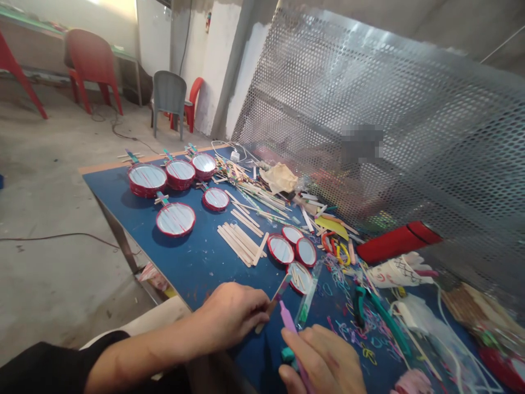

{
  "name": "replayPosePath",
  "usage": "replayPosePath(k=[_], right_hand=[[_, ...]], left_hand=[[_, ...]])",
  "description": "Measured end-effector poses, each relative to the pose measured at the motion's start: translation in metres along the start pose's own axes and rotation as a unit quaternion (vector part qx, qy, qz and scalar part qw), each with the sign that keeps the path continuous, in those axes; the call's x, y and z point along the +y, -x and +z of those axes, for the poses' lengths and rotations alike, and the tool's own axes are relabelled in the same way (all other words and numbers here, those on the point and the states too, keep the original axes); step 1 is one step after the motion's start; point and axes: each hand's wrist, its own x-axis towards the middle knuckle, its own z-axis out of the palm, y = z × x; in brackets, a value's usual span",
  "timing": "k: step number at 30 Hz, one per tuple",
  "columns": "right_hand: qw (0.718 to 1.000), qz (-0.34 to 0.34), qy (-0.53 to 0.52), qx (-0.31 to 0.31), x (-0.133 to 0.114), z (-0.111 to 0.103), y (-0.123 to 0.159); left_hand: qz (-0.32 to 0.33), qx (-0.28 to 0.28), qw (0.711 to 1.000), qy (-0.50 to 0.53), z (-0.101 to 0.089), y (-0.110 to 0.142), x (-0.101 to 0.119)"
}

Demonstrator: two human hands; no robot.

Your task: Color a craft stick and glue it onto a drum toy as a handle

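Note:
My left hand (233,314) is closed in a pinch on a wooden craft stick (274,302) held slanted over the blue table (192,262). My right hand (324,361) is closed round a pink-handled craft knife (289,320), whose tip meets the stick near its upper part. Something teal (287,354) shows just under the right hand. Just beyond the stick lie three small red-rimmed round discs (293,250) and a row of plain wooden sticks (241,241).
Several larger red-rimmed discs with stick handles (174,189) stand at the table's far left. Loose sticks, coloured rubber bands (348,323), green pliers (361,303) and a red case (397,241) clutter the right. A perforated metal screen (389,120) backs the table. Chairs (92,65) stand on the floor.

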Motion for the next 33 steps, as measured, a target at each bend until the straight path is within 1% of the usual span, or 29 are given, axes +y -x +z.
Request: replayPosePath(k=[7,10,16,21,22,25,26,30,33], right_hand=[[1.000,-0.017,0.006,-0.016,-0.004,-0.006,-0.012],[1.000,-0.010,0.007,-0.015,-0.007,-0.007,-0.019],[1.000,-0.014,-0.015,0.011,-0.009,-0.007,-0.030],[1.000,-0.018,-0.021,0.012,-0.014,-0.005,-0.041],[1.000,-0.017,-0.017,0.017,-0.016,-0.004,-0.042],[0.998,-0.008,-0.001,0.060,-0.016,-0.002,-0.041],[0.998,-0.007,0.003,0.062,-0.016,-0.002,-0.040],[0.999,-0.037,0.010,0.026,-0.011,-0.003,-0.040],[0.998,-0.046,0.013,0.032,-0.011,-0.004,-0.043]], left_hand=[[0.000,-0.002,1.000,0.005,-0.001,-0.001,0.000],[0.003,-0.004,1.000,0.007,-0.001,0.000,0.000],[-0.003,-0.005,1.000,0.003,0.000,0.002,0.001],[-0.004,-0.005,1.000,0.005,-0.001,0.000,0.001],[-0.006,-0.004,1.000,0.005,-0.001,0.000,0.001],[-0.009,-0.002,1.000,0.006,0.000,0.001,0.000],[-0.009,-0.001,1.000,0.006,0.000,0.001,0.000],[-0.001,0.000,1.000,0.005,0.000,0.002,-0.001],[0.002,-0.002,1.000,0.007,-0.001,0.001,-0.001]])
